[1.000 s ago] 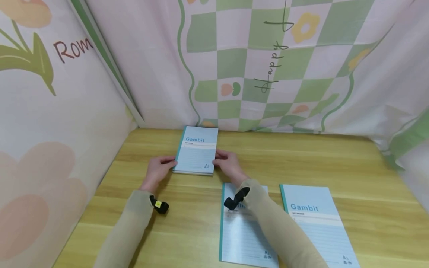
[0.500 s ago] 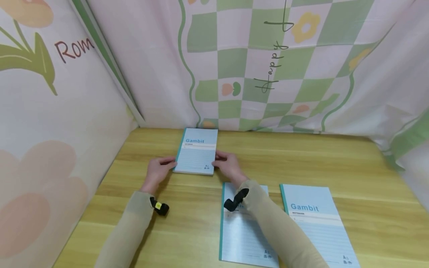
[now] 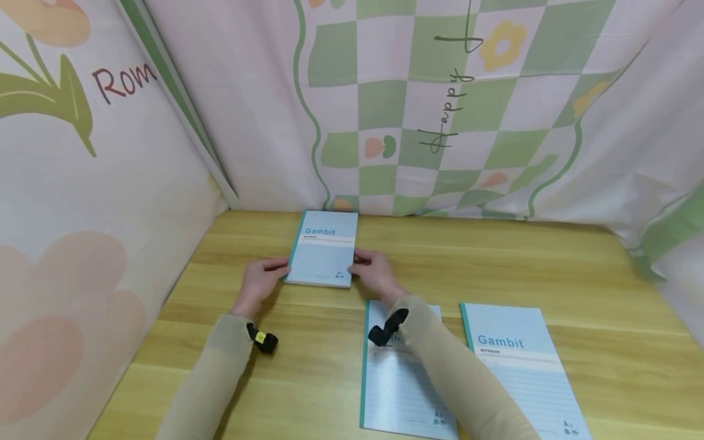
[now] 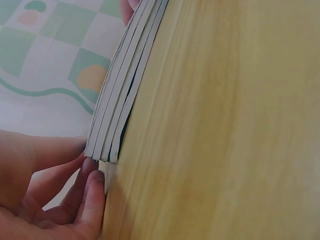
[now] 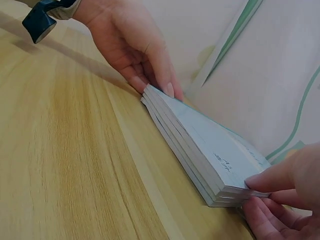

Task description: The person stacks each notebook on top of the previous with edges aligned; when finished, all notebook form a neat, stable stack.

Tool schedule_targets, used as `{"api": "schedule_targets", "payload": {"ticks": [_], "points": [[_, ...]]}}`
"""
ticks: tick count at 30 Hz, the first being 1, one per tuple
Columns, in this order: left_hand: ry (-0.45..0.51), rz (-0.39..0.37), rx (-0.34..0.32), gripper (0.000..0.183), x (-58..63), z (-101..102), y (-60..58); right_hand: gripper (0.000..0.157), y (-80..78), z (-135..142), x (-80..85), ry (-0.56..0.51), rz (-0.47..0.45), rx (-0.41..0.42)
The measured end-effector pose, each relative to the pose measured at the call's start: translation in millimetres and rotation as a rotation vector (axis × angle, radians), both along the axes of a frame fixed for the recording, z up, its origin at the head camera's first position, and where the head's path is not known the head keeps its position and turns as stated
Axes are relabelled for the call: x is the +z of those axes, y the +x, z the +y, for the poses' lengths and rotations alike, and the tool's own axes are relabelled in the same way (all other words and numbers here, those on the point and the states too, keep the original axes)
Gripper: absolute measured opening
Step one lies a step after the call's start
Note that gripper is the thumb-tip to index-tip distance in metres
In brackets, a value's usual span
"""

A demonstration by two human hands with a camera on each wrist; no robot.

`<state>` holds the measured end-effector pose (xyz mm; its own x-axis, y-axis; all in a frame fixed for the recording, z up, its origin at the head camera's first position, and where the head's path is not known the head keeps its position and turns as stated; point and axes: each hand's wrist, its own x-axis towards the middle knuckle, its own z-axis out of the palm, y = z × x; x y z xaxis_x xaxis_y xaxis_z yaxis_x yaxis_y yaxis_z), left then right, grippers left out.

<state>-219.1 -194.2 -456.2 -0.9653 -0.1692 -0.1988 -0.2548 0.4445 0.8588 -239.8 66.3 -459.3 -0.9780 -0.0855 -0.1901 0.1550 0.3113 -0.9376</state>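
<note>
A stack of several light-blue notebooks (image 3: 324,247) with teal spines lies at the back of the table, its front edges showing in the left wrist view as a layered pile (image 4: 125,82). My left hand (image 3: 260,282) holds the spine side near the front corner. On the opposite side, my right hand (image 3: 376,273) grips the other front corner. In the right wrist view, the right thumb (image 5: 272,175) lies on the top cover while the fingers are at the side of the pile. The lowest notebook sits slightly out of line with those above.
Two more notebooks lie nearer on the wooden table (image 3: 308,366): one (image 3: 396,391) partly under the right forearm, another (image 3: 522,366) to its right. A patterned curtain (image 3: 440,122) hangs at the table's back edge, and a printed cloth wall (image 3: 110,201) stands at left.
The top of the stack has shifted slightly toward me, and its front edges look more even than a second ago. Both hands stay almost in place at its sides.
</note>
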Motion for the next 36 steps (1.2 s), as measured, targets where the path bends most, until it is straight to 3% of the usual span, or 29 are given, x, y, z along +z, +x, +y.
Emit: {"api": "schedule_targets", "payload": {"ticks": [6, 13, 20, 28, 36], "points": [[0.000, 0.006, -0.009, 0.034, 1.2, 0, 0.8, 0.053, -0.4, 3, 0.5, -0.015, -0.019, 0.012], [0.085, 0.045, 0.005, 0.047, 2.7, -2, 4.6, 0.056, 4.1, 10, 6.4, -0.114, -0.054, 0.008], [0.126, 0.122, 0.035, 0.045, 13.7, -1, 12.8, 0.064, 16.2, 31, 25.8, -0.122, -0.013, 0.080], [0.124, 0.244, -0.101, 0.048, 26.4, 10, 32.8, 0.075, 32.7, 58, 37.9, -0.057, 0.026, 0.091], [0.129, 0.179, -0.174, 0.047, 29.8, 29, 55.7, 0.081, 57.1, 96, 34.7, -0.020, 0.049, 0.104]]}}
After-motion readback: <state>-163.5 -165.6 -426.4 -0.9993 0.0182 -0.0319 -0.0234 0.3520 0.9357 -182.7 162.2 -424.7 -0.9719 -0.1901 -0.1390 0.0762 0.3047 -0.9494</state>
